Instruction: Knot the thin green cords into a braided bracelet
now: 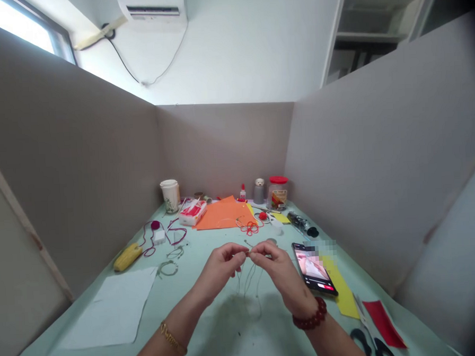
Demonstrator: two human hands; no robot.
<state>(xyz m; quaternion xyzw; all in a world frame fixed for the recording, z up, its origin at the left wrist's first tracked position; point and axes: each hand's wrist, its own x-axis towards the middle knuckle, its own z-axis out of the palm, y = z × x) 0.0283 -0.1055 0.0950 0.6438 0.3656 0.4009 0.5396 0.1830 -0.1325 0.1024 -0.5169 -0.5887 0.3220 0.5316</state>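
Note:
Above the middle of the table, my left hand [225, 262] and my right hand [277, 265] meet fingertip to fingertip. Both are closed in a pinch on a thin greenish cord [248, 279]. Several loose strands dangle from between the fingers. The small part right at the fingertips is mostly hidden. A gold bracelet circles my left wrist and a dark red bead bracelet [311, 316] my right. Left of my hands lie coiled greenish cords [168, 267]. To the right, a phone [314, 269] with a lit screen lies partly over a yellow sheet [342, 286].
Scissors [366, 322] and a red piece [384, 324] lie at the front right. White paper [109, 312] and a yellow corn-like object [128, 257] are on the left. Orange sheets [219, 215], red cord [250, 228], a cup [170, 196] and a red-lidded jar [278, 193] stand farther back. Partitions enclose the table.

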